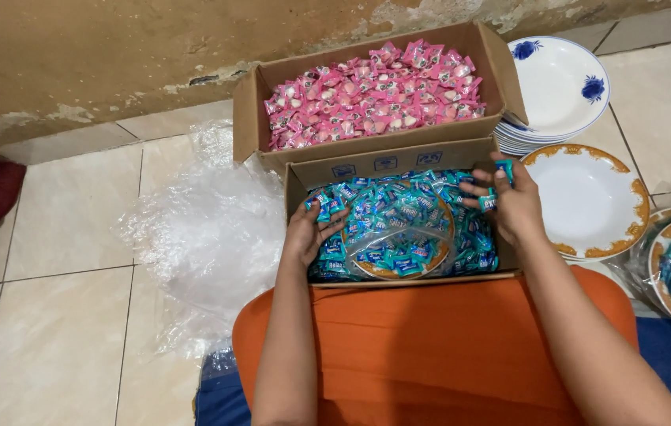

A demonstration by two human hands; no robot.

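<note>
- Tiled floor (pixel 67 237) carries two cardboard boxes: pink candies box (pixel 367 87), blue candies box (pixel 399 221).
- Left hand (pixel 308 233) rests spread on blue candies, beside one wrapped plate (pixel 402 237) inside.
- Right hand (pixel 513 205) pinches few blue candies (pixel 501 177).
- Two plate stacks: blue-flowered (pixel 560 87), gold-rimmed (pixel 588 201).

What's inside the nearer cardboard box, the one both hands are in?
The nearer box holds blue wrapped candies heaped around a gold-rimmed plate of more candies under clear plastic. The candies cover the box floor.
</note>
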